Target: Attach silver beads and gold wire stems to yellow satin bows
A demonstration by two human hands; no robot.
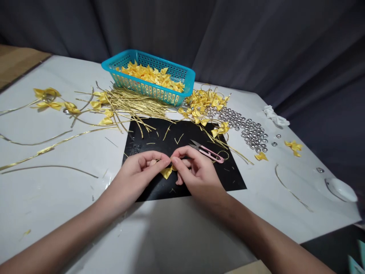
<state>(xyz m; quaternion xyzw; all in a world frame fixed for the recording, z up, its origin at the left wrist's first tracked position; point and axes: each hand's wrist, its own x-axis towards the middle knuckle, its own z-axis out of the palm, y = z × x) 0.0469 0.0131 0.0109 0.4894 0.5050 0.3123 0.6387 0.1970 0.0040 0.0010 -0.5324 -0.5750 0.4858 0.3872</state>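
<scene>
Both of my hands meet over a black mat (228,179), fingertips pinched close together. My left hand (142,167) is closed at the thumb and forefinger on a small yellow ribbon bow (166,173), which hangs just below the fingertips. My right hand (196,167) pinches at the same bow from the other side, its other fingers curled in. The fingers hide most of the bow's middle. Just beyond my right hand lie pink-handled thread snips (209,153), and bits of gold cord are scattered over the mat.
A blue basket (189,82) of yellow ribbon pieces stands at the back. In front of it lies a pile of gold cords (139,102). Yellow bows (203,101) and silver beads (253,133) are heaped to its right. A white oval object (340,190) sits near the right edge.
</scene>
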